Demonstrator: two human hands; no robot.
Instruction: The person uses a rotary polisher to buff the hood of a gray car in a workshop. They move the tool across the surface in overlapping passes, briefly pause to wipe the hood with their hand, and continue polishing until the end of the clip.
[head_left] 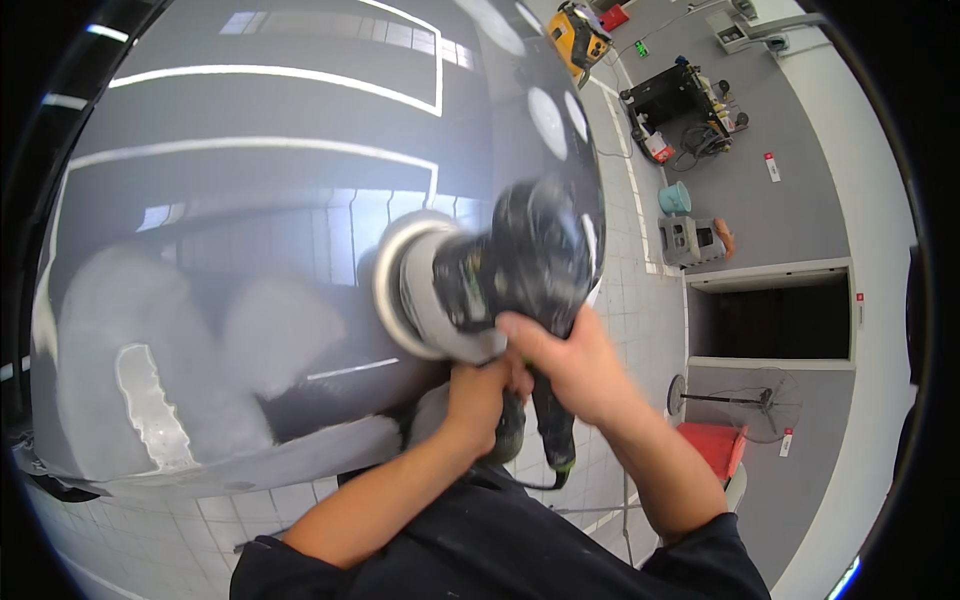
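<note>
A black power sander [540, 250] with a broad, pale round pad [400, 290] is up against a glossy grey car panel [250, 230]. My right hand [572, 358] wraps around the sander's body near its handle, thumb toward the pad. Just below, my left hand [482, 400] is closed on the sander's lower side, its fingers partly hidden. The tool's upper end is slightly blurred. A black cord hangs from its bottom end. Dull matte patches [285, 330] mark the panel left of the pad, with one bright, ragged-edged strip [155, 405] among them.
Tiled floor [620, 330] runs along the car's right side. Beyond it stand a yellow machine [578, 40], a black cart [675, 100] with hoses, a teal bucket [675, 198], a grey crate [690, 242], a fan [765, 400] and a red seat [712, 448]. A dark doorway [770, 315] opens in the wall.
</note>
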